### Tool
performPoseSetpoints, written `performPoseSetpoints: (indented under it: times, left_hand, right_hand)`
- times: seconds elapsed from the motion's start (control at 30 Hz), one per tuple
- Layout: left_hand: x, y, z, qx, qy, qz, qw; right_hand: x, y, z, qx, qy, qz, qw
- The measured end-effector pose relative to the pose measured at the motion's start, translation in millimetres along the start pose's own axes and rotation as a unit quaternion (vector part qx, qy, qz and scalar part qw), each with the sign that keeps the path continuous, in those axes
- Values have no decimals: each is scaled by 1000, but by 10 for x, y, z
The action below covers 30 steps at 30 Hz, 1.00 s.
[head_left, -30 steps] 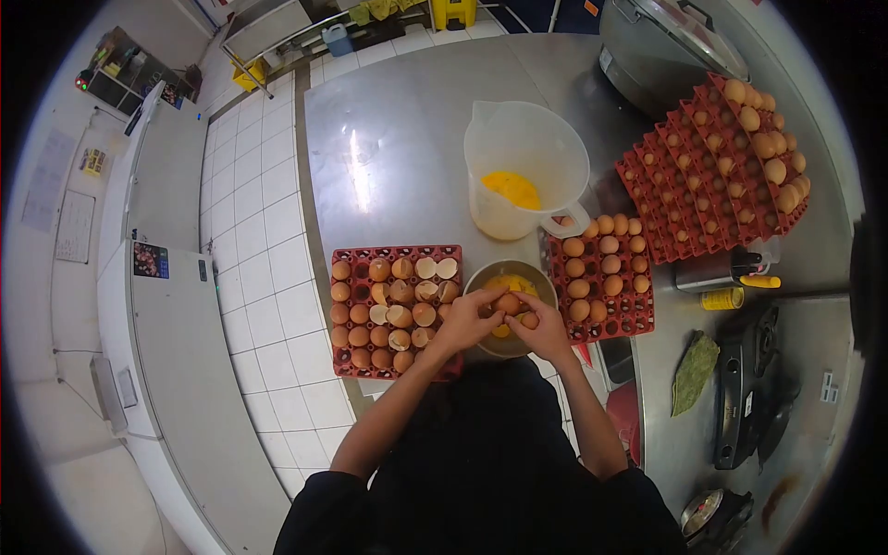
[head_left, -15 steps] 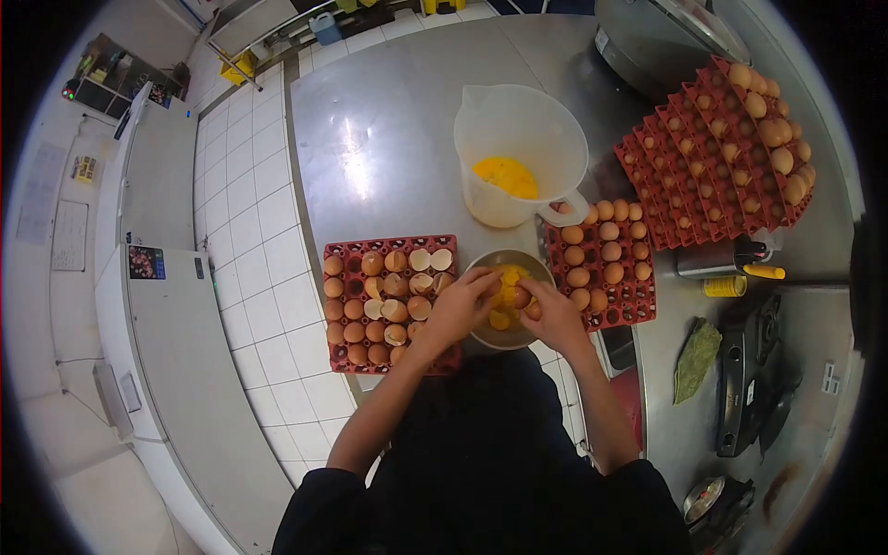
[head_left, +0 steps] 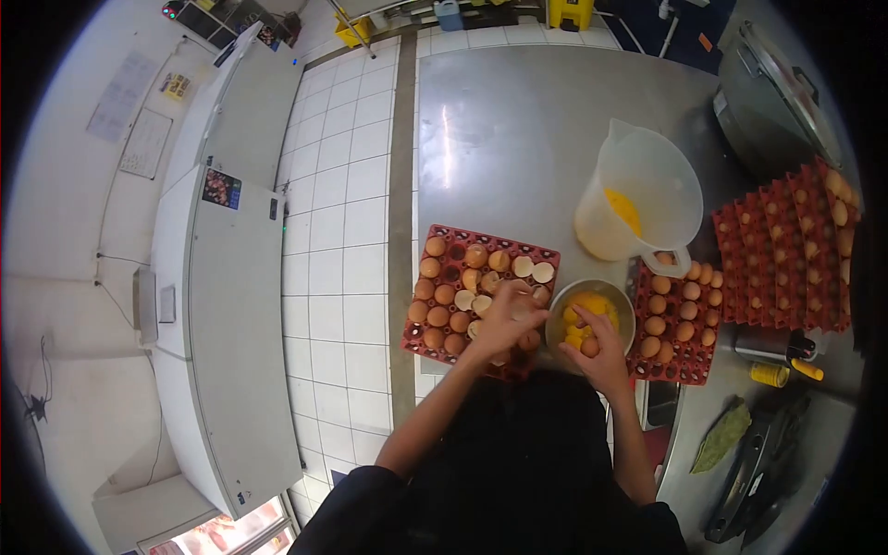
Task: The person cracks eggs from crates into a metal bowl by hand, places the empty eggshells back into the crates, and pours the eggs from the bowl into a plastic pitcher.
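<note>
My left hand (head_left: 507, 324) is over the right part of a red egg tray (head_left: 409, 319) that holds whole brown eggs and empty shell halves. Its fingers are curled, and whatever they hold is too small to make out. Above the near side of a metal bowl (head_left: 553, 344) with several yolks (head_left: 586, 308), my right hand (head_left: 603, 356) has its fingers round a brown egg or shell (head_left: 590, 347). Right of the bowl is a second red tray (head_left: 689, 368) with brown eggs. Behind them, a translucent jug (head_left: 661, 176) contains yellow egg.
Stacked red trays of eggs (head_left: 782, 250) stand at the right, near a large metal pot (head_left: 758, 111). A yellow-labelled can (head_left: 769, 374), a green cloth (head_left: 723, 435) and a black stove (head_left: 749, 481) lie nearer on that side. White cabinets (head_left: 245, 361) stand across the floor at left.
My hands have separated: the left has gone from the bowl to the shell tray, while the right stays at the bowl. The view has swung left, so things appear further right.
</note>
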State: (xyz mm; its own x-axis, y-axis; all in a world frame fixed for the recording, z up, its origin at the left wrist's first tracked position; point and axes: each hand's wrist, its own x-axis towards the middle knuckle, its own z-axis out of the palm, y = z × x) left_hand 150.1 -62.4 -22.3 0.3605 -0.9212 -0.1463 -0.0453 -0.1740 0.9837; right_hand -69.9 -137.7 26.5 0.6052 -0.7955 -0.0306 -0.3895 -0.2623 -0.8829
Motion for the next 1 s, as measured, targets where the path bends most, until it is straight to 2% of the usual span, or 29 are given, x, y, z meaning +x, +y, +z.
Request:
performPoseSetpoints:
  times: [0.07,0.13,0.27,0.33,0.4,0.43,0.5,0.57,0.6,0.67,0.73,0.8,0.93,1.0]
  left_hand:
    - [35,115,-473,176,71,-56,980]
    - [95,98,-795,340,152,-25,928]
    - [108,190,-1071,400,147,-11,905]
    - [33,250,-1244,335,127,91,929]
    - [-162,184,-1458,351,123,71,926]
    - [-295,122,-1547,405,45,-8,913]
    - [-584,-56,-1535,454,-31,-90,886]
    - [-905,-253,-1401,477,24,-78,875]
    - [-975,-295,-1341,477,23,-79,875]
    - [-1086,-389,-1237,386,106,-33,916]
    - [-1144,-520,-1263,373,111,-54,919]
    - [-1170,-586,-1296,310,137,-23,941]
    - [-1243,-624,-1255,225,146,-23,963]
    - [-1254,-646,-1172,57,174,2,983]
  right_hand:
    - [-25,46,0,2,-11,7,1000]
    - [-46,111,1,24,-25,16,999]
    - [-61,125,-12,18,-35,5,999]
    - [-86,94,-38,23,-33,8,999]
    - [-129,113,-55,27,-28,23,999]
    - [-145,134,-70,27,-24,36,999]
    - [-182,201,-75,31,-17,46,998]
    - [-233,254,-61,36,-12,60,997]
    - [-248,275,-66,36,-11,64,997]
    - [-278,321,-78,33,-12,71,997]
    - [-280,370,-68,42,-15,75,996]
    - [-263,369,-61,44,-19,71,996]
    - [-273,424,-58,46,-43,76,995]
    - [-326,435,-73,36,-4,84,996]
